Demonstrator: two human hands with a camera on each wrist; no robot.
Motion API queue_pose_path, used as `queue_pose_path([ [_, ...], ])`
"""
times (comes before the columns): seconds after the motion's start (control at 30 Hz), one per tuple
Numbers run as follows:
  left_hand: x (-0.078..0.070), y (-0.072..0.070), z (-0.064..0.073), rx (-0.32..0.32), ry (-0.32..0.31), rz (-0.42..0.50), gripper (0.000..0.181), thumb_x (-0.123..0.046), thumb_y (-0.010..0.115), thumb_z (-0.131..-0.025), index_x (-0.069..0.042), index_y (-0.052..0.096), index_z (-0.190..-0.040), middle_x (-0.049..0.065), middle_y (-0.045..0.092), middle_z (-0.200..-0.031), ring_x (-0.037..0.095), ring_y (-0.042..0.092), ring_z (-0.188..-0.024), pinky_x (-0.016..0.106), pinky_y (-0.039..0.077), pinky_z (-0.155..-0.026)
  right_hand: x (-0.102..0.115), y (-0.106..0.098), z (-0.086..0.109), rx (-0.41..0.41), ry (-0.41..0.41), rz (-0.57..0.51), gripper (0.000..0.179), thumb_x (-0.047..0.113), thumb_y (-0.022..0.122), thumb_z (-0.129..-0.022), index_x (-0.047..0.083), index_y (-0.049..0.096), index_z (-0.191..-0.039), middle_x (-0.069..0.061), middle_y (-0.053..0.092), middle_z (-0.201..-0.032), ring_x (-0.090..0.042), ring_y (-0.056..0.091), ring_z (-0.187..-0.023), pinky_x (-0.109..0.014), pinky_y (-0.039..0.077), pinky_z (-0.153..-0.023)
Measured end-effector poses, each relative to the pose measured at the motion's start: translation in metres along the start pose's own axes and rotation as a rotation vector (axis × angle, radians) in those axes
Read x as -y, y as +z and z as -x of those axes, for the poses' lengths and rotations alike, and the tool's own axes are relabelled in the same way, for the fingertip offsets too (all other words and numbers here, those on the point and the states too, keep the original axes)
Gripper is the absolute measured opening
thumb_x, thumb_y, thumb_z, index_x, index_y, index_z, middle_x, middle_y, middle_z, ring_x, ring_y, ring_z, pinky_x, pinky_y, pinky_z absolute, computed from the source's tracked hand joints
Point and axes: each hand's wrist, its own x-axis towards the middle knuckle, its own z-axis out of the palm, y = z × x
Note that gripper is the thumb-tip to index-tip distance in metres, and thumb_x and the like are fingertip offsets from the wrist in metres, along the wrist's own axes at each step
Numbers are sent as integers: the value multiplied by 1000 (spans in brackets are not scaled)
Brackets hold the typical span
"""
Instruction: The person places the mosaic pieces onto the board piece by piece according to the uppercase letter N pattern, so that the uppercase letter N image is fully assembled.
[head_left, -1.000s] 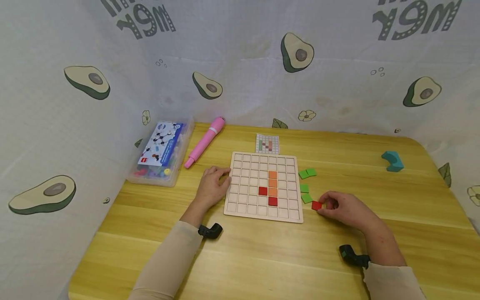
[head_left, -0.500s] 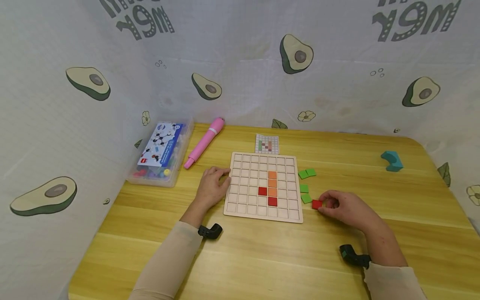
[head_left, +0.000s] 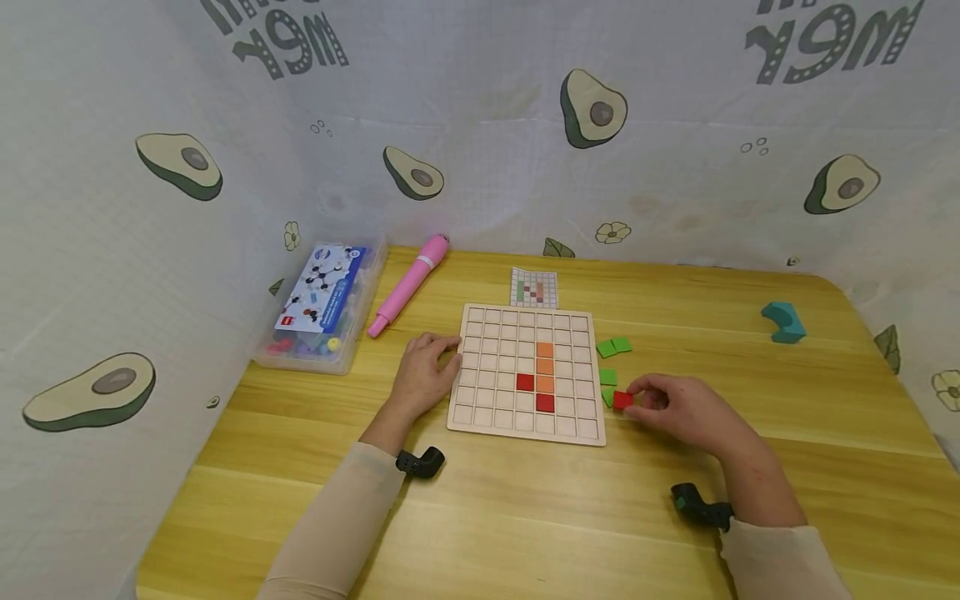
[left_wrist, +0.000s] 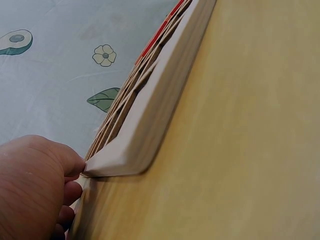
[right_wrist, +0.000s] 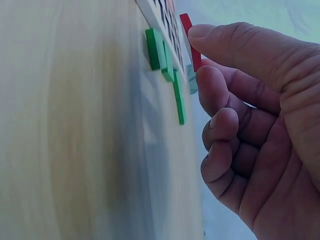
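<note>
A wooden grid board (head_left: 498, 425) lies mid-table, bearing three orange tiles (head_left: 545, 367) in a column and two red tiles (head_left: 526, 382). At its left edge, my left hand (head_left: 422, 375) rests thumb and forefinger; the left wrist view shows the thumb tip against the board's side (left_wrist: 165, 107). My right hand (head_left: 682, 410) pinches a red tile (right_wrist: 192, 45) by its edge between thumb and forefinger, other fingers curled loosely. In the head view, this tile overlaps the nearest of several green tiles (head_left: 608, 377) right of the board.
Behind the board lies a small printed pattern card (head_left: 535, 288). A pink pen-shaped stick (head_left: 408, 286) and a clear plastic case (head_left: 322, 308) of colourful parts are at the back left. A teal arch-shaped block (head_left: 784, 322) sits far right, and a patterned cloth (head_left: 495, 183) hangs behind the table.
My right hand has moved slightly left and away from me with the red tile, which now partly covers a green tile. My left hand and the board have stayed put.
</note>
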Motion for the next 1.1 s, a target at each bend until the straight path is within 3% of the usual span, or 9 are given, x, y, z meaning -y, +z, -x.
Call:
queue_pose_path([
  [0.23, 0, 0, 0, 2, -2, -2, 35, -25, 64, -99, -13, 70, -131, 10, 68, -121, 30, 57, -115, 44, 46, -102, 13, 3, -8, 6, -25, -16, 32, 35, 75, -92, 11, 70, -113, 0, 61, -84, -16, 51, -73, -27, 41, -60],
  [0.5, 2, 0, 0, -3, 1, -1, 35, -25, 63, -99, -12, 70, -131, 11, 68, -121, 30, 57, -116, 44, 46, -102, 30, 11, -20, -41, -103, -11, 25, 27, 76, -92, 11, 71, -111, 1, 58, -80, -15, 49, -70, -24, 39, -58],
  [1.1, 4, 1, 0, 3, 9, 1, 35, -25, 63, -100, -12, 70, -132, 10, 68, -121, 30, 57, -115, 44, 46, -101, 65, 41, -54, -38, -173, -38, 27, 31, 74, -93, 14, 72, -114, 2, 61, -80, -14, 51, -71, -26, 42, -63],
])
